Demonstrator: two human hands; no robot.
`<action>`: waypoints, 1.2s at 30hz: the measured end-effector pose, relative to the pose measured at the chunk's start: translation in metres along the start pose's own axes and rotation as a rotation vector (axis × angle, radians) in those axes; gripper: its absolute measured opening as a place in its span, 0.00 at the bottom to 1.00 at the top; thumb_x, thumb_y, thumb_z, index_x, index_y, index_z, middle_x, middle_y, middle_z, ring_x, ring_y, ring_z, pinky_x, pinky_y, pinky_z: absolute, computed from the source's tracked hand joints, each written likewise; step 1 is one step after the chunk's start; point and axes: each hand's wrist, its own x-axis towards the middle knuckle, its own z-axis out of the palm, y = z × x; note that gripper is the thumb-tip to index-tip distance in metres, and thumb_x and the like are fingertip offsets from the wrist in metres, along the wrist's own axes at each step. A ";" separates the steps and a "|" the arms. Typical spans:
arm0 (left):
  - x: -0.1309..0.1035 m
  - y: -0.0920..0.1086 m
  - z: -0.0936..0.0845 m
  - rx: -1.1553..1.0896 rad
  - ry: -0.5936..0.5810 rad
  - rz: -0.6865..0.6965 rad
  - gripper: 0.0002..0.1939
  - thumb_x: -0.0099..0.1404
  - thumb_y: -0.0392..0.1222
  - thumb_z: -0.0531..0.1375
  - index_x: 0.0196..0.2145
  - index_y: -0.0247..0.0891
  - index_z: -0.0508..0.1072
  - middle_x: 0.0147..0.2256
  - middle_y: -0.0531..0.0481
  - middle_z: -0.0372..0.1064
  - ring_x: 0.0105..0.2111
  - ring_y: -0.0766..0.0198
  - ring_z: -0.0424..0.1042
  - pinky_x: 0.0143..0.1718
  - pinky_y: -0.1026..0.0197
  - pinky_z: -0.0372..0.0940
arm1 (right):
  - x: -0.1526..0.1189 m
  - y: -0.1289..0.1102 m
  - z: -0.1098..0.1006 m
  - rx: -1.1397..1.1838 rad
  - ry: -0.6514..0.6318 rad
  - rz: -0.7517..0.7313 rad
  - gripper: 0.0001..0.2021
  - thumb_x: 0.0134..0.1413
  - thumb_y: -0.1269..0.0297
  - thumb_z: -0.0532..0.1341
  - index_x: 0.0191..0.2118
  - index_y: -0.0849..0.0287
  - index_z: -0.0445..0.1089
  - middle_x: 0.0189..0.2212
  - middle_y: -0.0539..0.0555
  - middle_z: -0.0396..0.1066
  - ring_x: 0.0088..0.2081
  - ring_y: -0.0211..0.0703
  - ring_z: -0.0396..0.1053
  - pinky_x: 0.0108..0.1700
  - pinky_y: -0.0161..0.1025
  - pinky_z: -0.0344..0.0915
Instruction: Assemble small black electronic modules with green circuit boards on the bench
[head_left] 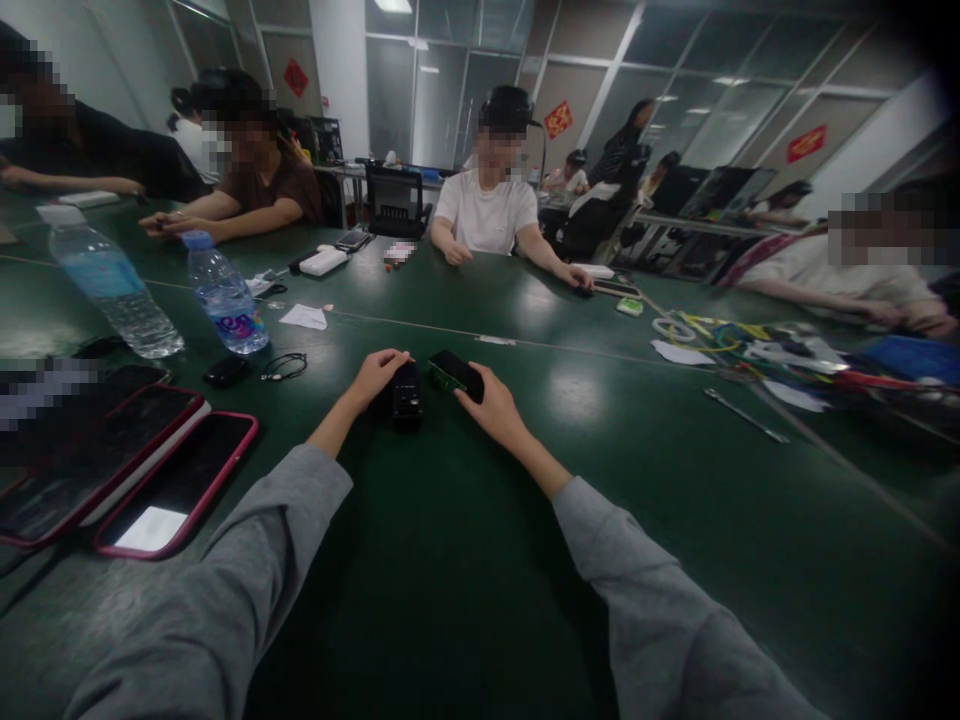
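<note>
My left hand (381,378) is closed around the left side of a small black boxy device (407,395), which stands on the green table with light marks on its face. Just to the right, my right hand (495,405) grips a black block with green edges (454,374), thumb on the near side and fingers behind. This block is tilted, its dark face up. A narrow gap separates the two objects. I cannot tell exactly what kind of device either one is.
Two water bottles (229,300), a phone in a red case (184,480) and a black cable loop (285,366) lie left. A wrench (746,415) and tangled cables (720,335) are on the right of the green table (480,560). Several people sit around it.
</note>
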 end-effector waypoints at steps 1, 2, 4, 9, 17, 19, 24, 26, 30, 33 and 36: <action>-0.001 0.001 0.000 0.004 0.001 -0.002 0.24 0.59 0.62 0.57 0.35 0.37 0.78 0.34 0.46 0.75 0.37 0.57 0.71 0.39 0.57 0.65 | 0.000 0.000 -0.001 0.015 0.005 0.010 0.26 0.57 0.58 0.60 0.59 0.60 0.58 0.52 0.62 0.66 0.52 0.53 0.67 0.54 0.53 0.66; -0.001 0.001 0.000 0.005 0.002 -0.004 0.24 0.59 0.62 0.57 0.35 0.37 0.78 0.34 0.46 0.75 0.37 0.57 0.71 0.39 0.57 0.65 | 0.000 -0.001 -0.003 0.015 0.019 0.016 0.25 0.57 0.60 0.61 0.59 0.60 0.59 0.51 0.61 0.67 0.51 0.52 0.68 0.53 0.52 0.67; -0.001 0.002 0.000 -0.003 0.000 -0.009 0.24 0.59 0.61 0.57 0.35 0.37 0.78 0.34 0.46 0.75 0.37 0.57 0.71 0.39 0.57 0.65 | -0.002 -0.007 -0.007 -0.049 0.055 -0.006 0.23 0.56 0.65 0.60 0.58 0.60 0.60 0.51 0.61 0.67 0.51 0.52 0.68 0.52 0.52 0.67; 0.002 -0.004 0.000 -0.021 -0.018 0.015 0.23 0.59 0.61 0.57 0.35 0.37 0.78 0.34 0.47 0.75 0.36 0.59 0.70 0.39 0.59 0.64 | -0.008 -0.029 -0.012 -0.306 -0.004 -0.181 0.26 0.55 0.75 0.56 0.60 0.59 0.59 0.58 0.63 0.60 0.59 0.57 0.59 0.57 0.57 0.61; 0.002 -0.005 0.000 -0.002 0.002 0.032 0.24 0.59 0.61 0.57 0.35 0.36 0.78 0.34 0.47 0.75 0.38 0.58 0.70 0.41 0.59 0.64 | -0.010 -0.043 -0.007 -0.319 -0.071 -0.259 0.28 0.62 0.68 0.53 0.66 0.61 0.49 0.59 0.64 0.58 0.60 0.56 0.56 0.60 0.57 0.57; 0.001 -0.005 0.000 0.003 0.006 0.048 0.23 0.60 0.60 0.57 0.34 0.36 0.78 0.34 0.47 0.75 0.38 0.58 0.71 0.41 0.59 0.64 | -0.011 -0.045 -0.009 -0.299 -0.065 -0.262 0.25 0.64 0.62 0.53 0.65 0.60 0.52 0.58 0.63 0.60 0.59 0.57 0.58 0.58 0.57 0.59; 0.002 -0.005 -0.001 -0.001 0.008 0.057 0.22 0.60 0.59 0.57 0.34 0.36 0.78 0.34 0.47 0.75 0.36 0.59 0.71 0.41 0.58 0.64 | -0.015 -0.050 -0.008 -0.265 -0.078 -0.283 0.19 0.66 0.60 0.51 0.60 0.56 0.60 0.55 0.61 0.61 0.57 0.55 0.59 0.55 0.55 0.62; 0.001 -0.003 0.000 -0.006 0.006 0.051 0.22 0.60 0.58 0.57 0.35 0.36 0.78 0.33 0.47 0.75 0.36 0.59 0.71 0.41 0.58 0.64 | -0.016 -0.049 -0.004 -0.254 -0.057 -0.245 0.23 0.64 0.58 0.54 0.62 0.54 0.57 0.58 0.62 0.57 0.60 0.57 0.55 0.56 0.56 0.61; -0.001 0.000 0.001 -0.031 -0.002 0.029 0.23 0.60 0.59 0.57 0.35 0.35 0.78 0.33 0.47 0.75 0.35 0.59 0.71 0.39 0.58 0.65 | -0.015 -0.041 0.002 -0.206 -0.080 -0.150 0.25 0.63 0.60 0.53 0.64 0.52 0.54 0.55 0.62 0.59 0.54 0.55 0.61 0.51 0.54 0.67; 0.000 -0.002 0.001 -0.014 0.026 0.032 0.24 0.60 0.61 0.56 0.35 0.35 0.77 0.34 0.47 0.75 0.36 0.59 0.71 0.40 0.58 0.65 | -0.013 -0.036 0.002 -0.222 -0.048 -0.072 0.24 0.64 0.60 0.52 0.64 0.54 0.55 0.51 0.62 0.62 0.48 0.53 0.65 0.46 0.51 0.70; 0.004 -0.008 0.001 0.015 0.083 0.068 0.24 0.62 0.61 0.55 0.36 0.36 0.77 0.35 0.47 0.75 0.37 0.58 0.72 0.42 0.57 0.65 | -0.012 -0.034 0.001 -0.294 -0.017 -0.014 0.25 0.64 0.59 0.52 0.64 0.56 0.54 0.50 0.64 0.61 0.47 0.54 0.65 0.43 0.49 0.71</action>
